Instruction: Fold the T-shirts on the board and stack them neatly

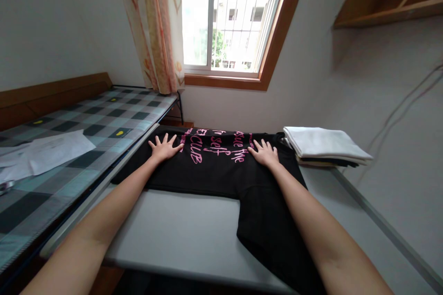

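A black T-shirt (204, 175) with pink lettering lies sideways across the pale table (180, 230), its far half out of sight. One sleeve stretches toward me on the right, under my right forearm. My left hand (164, 148) rests flat on the shirt toward its hem end, fingers spread. On the collar side of the print, my right hand (265, 153) also presses flat on the fabric with its fingers apart. Neither hand grips anything. Just right of the collar sits a stack of folded clothes (325, 144), white on top with darker layers beneath.
On the left, a bed (104, 120) with a checked cover runs alongside the table, with papers (51, 153) on it. Beyond are a curtain (157, 27) and a barred window (238, 18). A wooden shelf (387, 16) juts from the right wall above.
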Motion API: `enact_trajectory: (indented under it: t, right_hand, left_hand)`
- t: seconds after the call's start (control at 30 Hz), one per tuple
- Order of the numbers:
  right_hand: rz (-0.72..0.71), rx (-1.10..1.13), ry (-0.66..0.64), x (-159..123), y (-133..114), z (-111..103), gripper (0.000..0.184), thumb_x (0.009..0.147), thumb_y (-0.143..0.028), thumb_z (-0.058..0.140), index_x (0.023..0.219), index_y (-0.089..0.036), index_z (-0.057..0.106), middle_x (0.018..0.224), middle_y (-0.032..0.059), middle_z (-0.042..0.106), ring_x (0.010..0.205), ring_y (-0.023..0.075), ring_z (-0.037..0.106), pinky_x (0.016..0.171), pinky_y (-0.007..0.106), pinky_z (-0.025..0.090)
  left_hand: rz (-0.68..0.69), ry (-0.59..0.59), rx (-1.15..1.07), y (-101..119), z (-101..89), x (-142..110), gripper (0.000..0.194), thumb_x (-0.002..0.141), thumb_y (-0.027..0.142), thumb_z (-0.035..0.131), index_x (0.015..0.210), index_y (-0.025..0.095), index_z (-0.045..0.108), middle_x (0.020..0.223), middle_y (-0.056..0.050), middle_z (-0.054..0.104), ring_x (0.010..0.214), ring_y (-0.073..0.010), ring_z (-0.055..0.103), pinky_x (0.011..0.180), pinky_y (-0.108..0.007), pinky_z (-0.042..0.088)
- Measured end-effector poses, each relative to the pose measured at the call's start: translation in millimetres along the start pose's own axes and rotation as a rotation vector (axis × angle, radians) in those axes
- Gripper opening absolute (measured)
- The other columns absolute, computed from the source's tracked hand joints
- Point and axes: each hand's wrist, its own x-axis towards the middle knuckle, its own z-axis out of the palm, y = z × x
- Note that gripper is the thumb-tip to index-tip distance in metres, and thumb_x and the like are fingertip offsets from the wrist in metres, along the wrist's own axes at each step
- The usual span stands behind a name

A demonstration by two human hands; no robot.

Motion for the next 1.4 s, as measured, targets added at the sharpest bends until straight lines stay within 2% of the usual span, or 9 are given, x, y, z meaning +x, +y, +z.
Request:
enact_trajectory:
  t: [0.43,0.9,1.17,1.4]
  right_hand:
    - [0.012,0.027,0.008,44.1,-8.2,-2.4,0.073,0.091,-0.069,0.021,0.155,-0.031,0.022,0.163,0.0071,0.012,0.148,0.0308,0.012,0.115,0.053,0.014]
    - [0.056,0.053,0.010,69.3,-6.8,-7.3,0.075,0.091,-0.070,0.020,0.153,-0.029,0.027,0.161,0.0081,0.018,0.147,0.0301,0.014,0.115,0.053,0.014]
    - [0.062,0.048,0.038,70.1,-6.0,-3.9,0.074,0.092,-0.068,0.019,0.153,-0.028,0.030,0.160,0.0086,0.022,0.147,0.0290,0.016,0.116,0.050,0.013]
    - [0.079,0.039,0.041,59.3,-5.5,-1.6,0.071,0.093,-0.065,0.017,0.154,-0.028,0.026,0.162,0.0075,0.018,0.147,0.0275,0.014,0.116,0.048,0.012]
  left_hand:
    - [-0.027,0.010,-0.030,13.0,-1.6,26.3,0.089,0.079,0.083,0.023,0.153,0.033,0.025,0.162,-0.008,0.014,0.143,-0.0504,0.006,0.107,-0.073,0.006]
    - [0.008,-0.001,-0.029,27.8,-3.6,66.9,0.088,0.079,0.082,0.025,0.152,0.033,0.027,0.162,-0.008,0.015,0.143,-0.0505,0.009,0.106,-0.073,0.010]
    - [0.021,0.011,-0.033,27.0,-2.5,69.3,0.089,0.079,0.082,0.023,0.152,0.032,0.027,0.162,-0.009,0.016,0.143,-0.0508,0.008,0.106,-0.074,0.009]
    - [0.028,0.003,-0.026,26.3,-3.8,63.8,0.087,0.081,0.080,0.021,0.153,0.031,0.026,0.162,-0.008,0.015,0.144,-0.0485,0.009,0.108,-0.072,0.009]
